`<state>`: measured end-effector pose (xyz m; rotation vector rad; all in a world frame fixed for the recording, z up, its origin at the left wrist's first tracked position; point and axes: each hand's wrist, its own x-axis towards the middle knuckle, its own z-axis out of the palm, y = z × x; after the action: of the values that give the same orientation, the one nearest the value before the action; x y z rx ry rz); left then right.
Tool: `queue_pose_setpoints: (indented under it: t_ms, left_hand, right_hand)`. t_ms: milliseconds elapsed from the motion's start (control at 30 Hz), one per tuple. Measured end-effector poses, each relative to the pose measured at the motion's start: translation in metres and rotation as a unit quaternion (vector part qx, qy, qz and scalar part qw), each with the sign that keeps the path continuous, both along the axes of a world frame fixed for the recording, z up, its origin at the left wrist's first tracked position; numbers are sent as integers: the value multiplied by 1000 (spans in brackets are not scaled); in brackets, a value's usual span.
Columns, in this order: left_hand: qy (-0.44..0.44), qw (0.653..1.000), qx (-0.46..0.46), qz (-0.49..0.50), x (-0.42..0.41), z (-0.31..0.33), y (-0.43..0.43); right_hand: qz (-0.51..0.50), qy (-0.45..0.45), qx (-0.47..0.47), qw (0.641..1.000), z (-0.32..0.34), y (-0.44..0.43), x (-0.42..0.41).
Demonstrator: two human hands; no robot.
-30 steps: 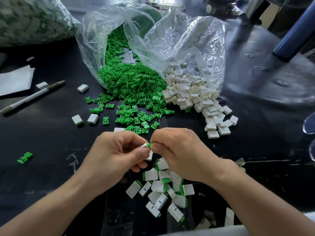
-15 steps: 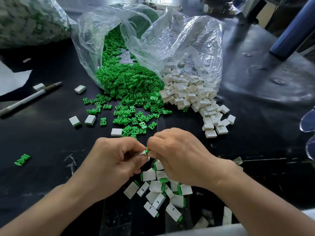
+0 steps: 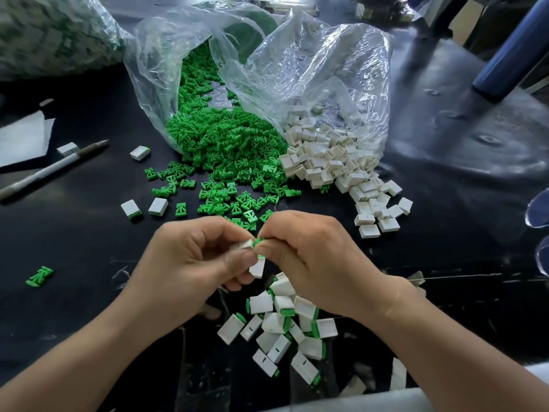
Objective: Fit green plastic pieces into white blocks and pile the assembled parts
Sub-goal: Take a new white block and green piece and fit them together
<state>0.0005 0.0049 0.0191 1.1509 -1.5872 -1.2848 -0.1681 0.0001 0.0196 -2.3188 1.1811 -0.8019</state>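
A: Where's the part being worked?

B: The green piece point(image 3: 257, 241) is in mid-air above the table point(image 3: 74, 239), between the two hands. The white block point(image 3: 246, 244) is at its 9 o'clock, touching it. Green shows outside the block, so I judge it isn't seated yet.

A: Axis?

B: Roughly 9-to-3, with block and piece about in line. Anything finer is too small to tell. The push should run toward 9 o'clock.

A: Grips?

B: The right hand point(image 3: 315, 263) pinches the green piece, fingers curled and knuckles up, forearm coming in from 5 o'clock. The left hand point(image 3: 190, 263) clamps the white block between thumb and fingers, forearm coming in from 7 o'clock. A second block point(image 3: 257, 267) with a green edge hangs at 6 o'clock of the joint. It seems tucked in the left fingers.

A: And the drop?

B: The pile of assembled parts point(image 3: 282, 325) lies at 6 o'clock, just under the right wrist and near both hands. The loose green pieces point(image 3: 225, 150) are at 12 and the loose white blocks point(image 3: 326, 162) at 1, both well apart from the hands.
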Motion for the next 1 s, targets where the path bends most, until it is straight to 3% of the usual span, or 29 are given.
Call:
queue_pose_setpoints:
  t_ms: [167, 367, 600, 833, 933, 1000]
  left_hand:
    - [110, 991, 79, 18, -4, -2, 0]
    - [95, 992, 69, 38, -3, -5, -2]
    - [126, 992, 17, 12, -2, -6, -3]
    - [170, 985, 14, -30, -2, -9, -2]
    - [191, 981, 7, -43, -2, -11, -1]
    - [184, 982, -2, -52, -3, -11, 0]
  right_hand:
    - [-10, -88, 14, 996, -4, 0, 2]
    - [-38, -136, 115, 983, -8, 0, 4]
    - [-17, -266, 354, 897, 3, -6, -6]
    - [93, -345, 486, 798, 2, 0, 10]
    - [94, -334, 504, 791, 3, 1, 8]
    - [87, -305, 485, 815, 4, 3, 7]
